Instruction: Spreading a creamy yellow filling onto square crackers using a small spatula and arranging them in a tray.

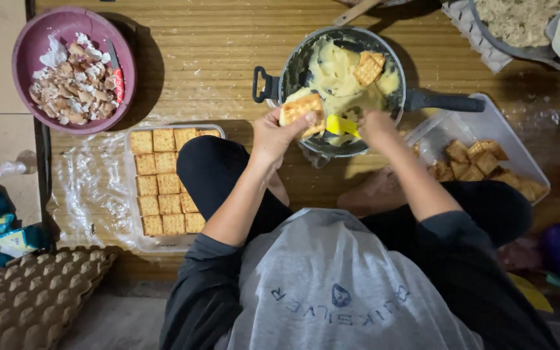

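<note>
Home setting, food preparation on the floor: a wooden board [215, 58] carries a pan of custard [339, 78], a tray of crackers [163, 185], a bowl of eggshells [72, 68]; egg cartons [30, 301] lie beside.

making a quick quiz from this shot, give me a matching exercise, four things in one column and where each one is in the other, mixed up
Things:
1. eggshells
2. yellow spatula
3. cracker rows
4. cream-topped cracker

Places:
A. in the left hand
B. in the clear tray on the left side of the picture
C. in the maroon bowl
D. in the right hand

Pairs: 1-C, 2-D, 3-B, 4-A
</note>
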